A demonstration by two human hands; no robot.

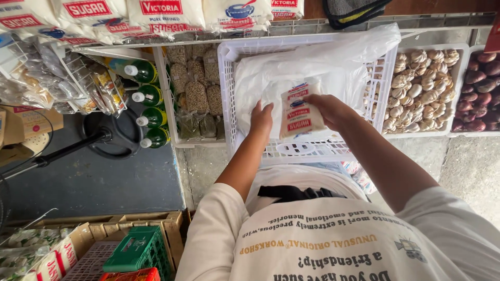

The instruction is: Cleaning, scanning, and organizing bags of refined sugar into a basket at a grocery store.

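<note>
White plastic makes up the crate (229, 93), which stands tilted toward the person with a clear plastic liner (323, 62) bunched inside it. One small white sugar bag (298, 110), printed in red and blue, is held over the crate's mouth. Its long axis runs near upright, leaning slightly, with the top edge pointing away toward the liner and the bottom edge toward the crate's front rim.

The right hand (329, 110) grips the bag by its right edge, fingers closed on it. The left hand (261, 117) lies just beside the bag's left edge, fingers flat against the liner; whether it touches the bag cannot be told.

Four green bottles (148, 96) with white caps lie stacked on their sides left of the crate, caps pointing left. Beside them hang several packets of grain (197, 96). Right of the crate sit two trays: one of garlic (422, 86), one of red onions (482, 78). On the shelf above, five large white sugar sacks (166, 15) show, partly cut off. One black fan base (112, 135) rests on the floor at left. Bottom left are one green crate (138, 250) and one red one (130, 275).
</note>
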